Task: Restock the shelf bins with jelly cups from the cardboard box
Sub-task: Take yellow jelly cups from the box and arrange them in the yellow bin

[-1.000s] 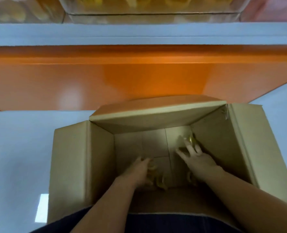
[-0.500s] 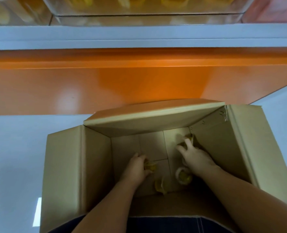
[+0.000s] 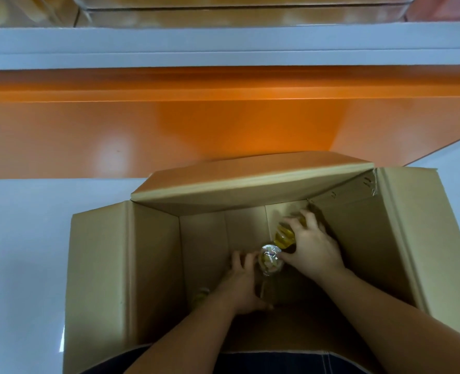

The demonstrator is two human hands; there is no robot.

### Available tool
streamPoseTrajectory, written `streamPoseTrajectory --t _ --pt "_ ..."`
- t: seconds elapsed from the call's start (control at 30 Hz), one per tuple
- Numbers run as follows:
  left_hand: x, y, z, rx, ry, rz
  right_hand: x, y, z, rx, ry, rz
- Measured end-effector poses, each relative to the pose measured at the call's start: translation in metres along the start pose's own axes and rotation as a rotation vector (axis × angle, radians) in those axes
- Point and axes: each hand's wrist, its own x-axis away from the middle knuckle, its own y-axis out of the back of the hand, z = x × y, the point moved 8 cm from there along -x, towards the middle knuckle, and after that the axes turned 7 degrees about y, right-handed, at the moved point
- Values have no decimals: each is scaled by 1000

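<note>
Head view: inside the cardboard box (image 3: 153,265), my right grip (image 3: 313,249) clamps yellow jelly cups (image 3: 284,236), my left grip (image 3: 241,284) curls round a foil-topped cup (image 3: 270,259). Gathering, I judge; next both loads must rise to the shelf bins (image 3: 223,12).

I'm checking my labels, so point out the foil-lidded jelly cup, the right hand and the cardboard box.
foil-lidded jelly cup (image 3: 270,258): head view, centre of its round lid.
right hand (image 3: 315,247): head view, back of the hand.
cardboard box (image 3: 153,265): head view, its left inner wall.

L hand (image 3: 243,284) grips lidded cup (image 3: 270,259), R hand (image 3: 313,251) yellow cup (image 3: 284,235), in box (image 3: 153,252).
</note>
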Motion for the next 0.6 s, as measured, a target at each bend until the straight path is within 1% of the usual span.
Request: streamPoseTrajectory --t 0.1,0.17,0.23,0.33,0.37,0.43,0.53,0.6 --pt "-1 3 -5 99 21 -39 -2 2 2 129 15 5" --pt "-1 10 -4 175 40 -74 -3 -2 3 140 13 34" --pt "0 14 -3 223 34 -89 -2 -9 3 46 -7 88" --pt "1 17 -4 284 9 -118 0 -21 5 -144 -8 210" --pt "1 19 -4 303 6 -130 2 -24 9 -161 16 249" --pt "3 22 -6 337 -2 -156 5 -31 18 -107 94 307" --pt "5 27 -7 378 -14 -192 7 -36 22 -55 149 282" --pt "6 27 -6 406 -13 -195 6 -33 18 -100 132 229"
